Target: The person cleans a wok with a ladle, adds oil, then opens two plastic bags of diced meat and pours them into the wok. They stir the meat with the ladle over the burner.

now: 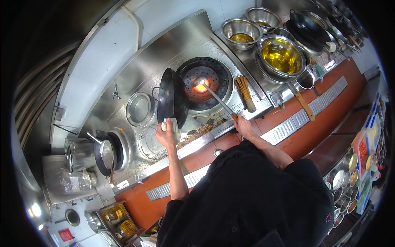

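Note:
My left hand (166, 135) grips the near handle of a black wok (172, 97), with a pale folded cloth (176, 128) at the grip. The wok is tipped on its side at the left edge of a round wok burner (200, 66), whose centre glows orange. In my right hand (243, 125) is the wooden handle end of a long metal ladle (220, 102). Its head reaches over the glowing burner centre; whether it touches cannot be told. A bamboo wok brush (243, 89) lies on the steel stove right of the burner.
Steel bowls of yellow oil (280, 58) stand at the right. A wooden-handled utensil (304, 106) juts past the counter edge. Left are a round steel pan (139, 108), a wire ring (151, 142), and a second wok with a strainer (107, 153). Food scraps (202, 131) line the front gutter.

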